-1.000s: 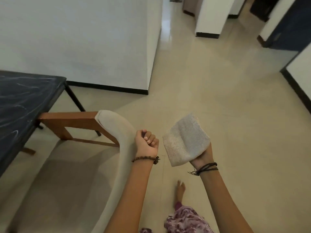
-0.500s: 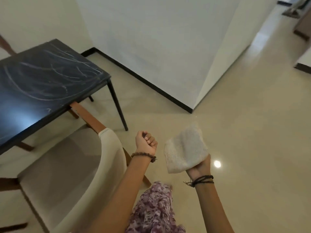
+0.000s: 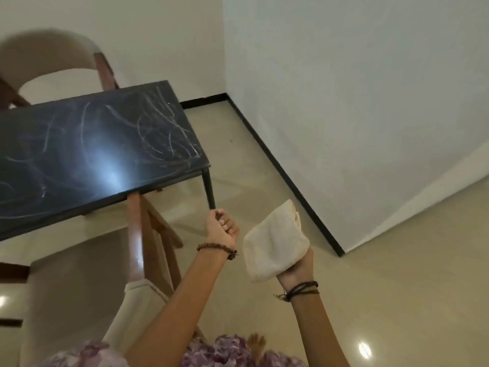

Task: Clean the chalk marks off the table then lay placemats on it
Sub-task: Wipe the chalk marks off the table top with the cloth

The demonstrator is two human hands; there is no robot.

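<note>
R hand (image 3: pixel 295 270) grips folded cloth (image 3: pixel 275 241), held up over floor. L hand (image 3: pixel 221 230) fisted, empty, just left of cloth. View has swung since 0.5 s ago: chalk-marked desk (image 3: pixel 87 152) now fuller in frame, beyond the near chair (image 3: pixel 79 287).

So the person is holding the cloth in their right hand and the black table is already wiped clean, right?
Not quite. The head view shows the right hand does hold the cloth, but the black table is not clean: white chalk marks are scribbled all over its top. The cloth is in the air, off the table.
</note>
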